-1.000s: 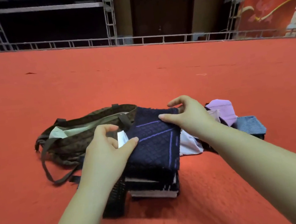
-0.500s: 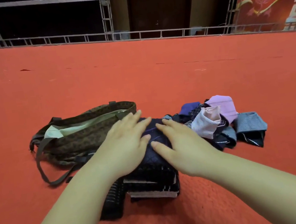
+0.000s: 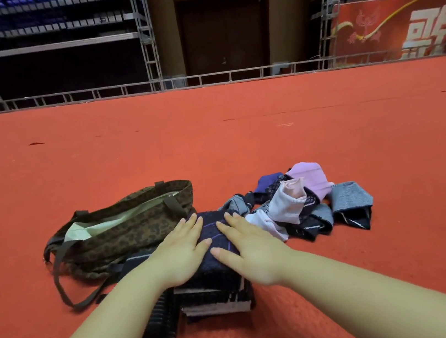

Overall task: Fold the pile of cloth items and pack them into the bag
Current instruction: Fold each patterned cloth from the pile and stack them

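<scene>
A folded navy cloth with purple lines [image 3: 213, 229] tops a stack of folded cloths [image 3: 216, 294] on the red carpet. My left hand [image 3: 180, 252] and my right hand [image 3: 249, 244] press flat on it side by side, fingers straight. An olive camouflage bag [image 3: 127, 232] lies open to the left of the stack, its pale lining showing. To the right sits a loose pile of unfolded cloths [image 3: 299, 203] in pink, lilac, grey and black.
A dark ribbed folded item [image 3: 159, 323] leans against the stack's left side. The bag's brown strap [image 3: 69, 293] loops over the carpet at the left. Red carpet [image 3: 240, 137] stretches to a metal railing [image 3: 202, 79] far behind.
One second ago both hands pinched the navy cloth by its edges. They laid it on the stack and now press it flat with straight fingers.
</scene>
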Demonstrator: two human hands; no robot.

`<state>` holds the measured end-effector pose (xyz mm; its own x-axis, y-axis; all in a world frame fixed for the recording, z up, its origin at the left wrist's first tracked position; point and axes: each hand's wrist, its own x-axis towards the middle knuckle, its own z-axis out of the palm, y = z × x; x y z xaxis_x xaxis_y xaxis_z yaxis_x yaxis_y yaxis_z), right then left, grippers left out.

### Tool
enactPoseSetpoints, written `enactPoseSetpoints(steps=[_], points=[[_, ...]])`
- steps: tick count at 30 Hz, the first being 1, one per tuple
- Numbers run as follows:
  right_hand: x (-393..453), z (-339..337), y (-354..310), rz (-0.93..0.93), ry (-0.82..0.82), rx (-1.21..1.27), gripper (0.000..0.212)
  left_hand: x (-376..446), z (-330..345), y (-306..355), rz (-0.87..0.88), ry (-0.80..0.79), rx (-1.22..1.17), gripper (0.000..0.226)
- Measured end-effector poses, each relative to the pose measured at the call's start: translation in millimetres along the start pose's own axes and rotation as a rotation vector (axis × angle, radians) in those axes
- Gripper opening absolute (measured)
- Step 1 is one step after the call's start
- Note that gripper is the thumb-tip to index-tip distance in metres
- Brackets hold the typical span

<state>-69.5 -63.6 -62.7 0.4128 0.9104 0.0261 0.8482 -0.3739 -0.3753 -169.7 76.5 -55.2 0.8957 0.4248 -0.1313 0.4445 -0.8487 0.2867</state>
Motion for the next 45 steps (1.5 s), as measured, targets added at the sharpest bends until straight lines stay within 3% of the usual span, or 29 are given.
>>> enactPoseSetpoints(steps=[4, 7, 10, 12, 15, 18, 28, 31, 34, 37, 40, 43, 45], points=[[-23, -4, 18, 0.013, 0.155, 0.123, 0.064, 2, -17, 9, -0.046, -0.035, 0.197, 0.059], [-34, -14, 45, 0.076, 0.222, 0.117, 0.074, 3, -30, 36, 0.015, 0.096, 0.214, 0.060], [-38, -26, 74, 0.189, 0.296, 0.165, 0.058, 4, -28, 88, 0.161, 0.190, -0.123, 0.062], [-35, -28, 95, 0.285, 0.336, 0.263, 0.051, 10, -18, 125, 0.183, 0.145, -0.465, 0.053], [-25, -28, 122, 0.436, 0.411, 0.429, 0.041, 37, 7, 161, 0.055, 0.149, -0.870, 0.050], [-21, -28, 139, 0.507, 0.470, 0.564, 0.038, 66, 42, 166, -0.097, 0.187, -1.110, 0.034], [27, -22, 176, 0.442, 0.559, 0.760, 0.030, 149, 93, 155, -0.164, 0.380, -1.052, 0.057], [44, -7, 181, 0.506, 0.617, 0.795, 0.038, 165, 99, 153, -0.137, 0.430, -1.005, 0.064], [54, 0, 182, 0.601, 0.701, 0.736, 0.026, 170, 104, 152, -0.064, 0.516, -0.916, 0.049], [46, -3, 171, 0.584, 0.797, 0.827, 0.016, 161, 106, 151, -0.014, 0.552, -0.911, 0.042], [21, -8, 155, 0.504, 0.820, 0.957, 0.023, 129, 96, 154, 0.051, 0.576, -1.064, 0.013], [-18, -11, 138, 0.446, 0.733, 1.173, 0.038, 87, 90, 154, 0.124, 0.547, -1.120, 0.020], [-45, -7, 131, 0.413, 0.682, 1.192, 0.048, 60, 94, 153, 0.196, 0.488, -1.112, 0.016]])
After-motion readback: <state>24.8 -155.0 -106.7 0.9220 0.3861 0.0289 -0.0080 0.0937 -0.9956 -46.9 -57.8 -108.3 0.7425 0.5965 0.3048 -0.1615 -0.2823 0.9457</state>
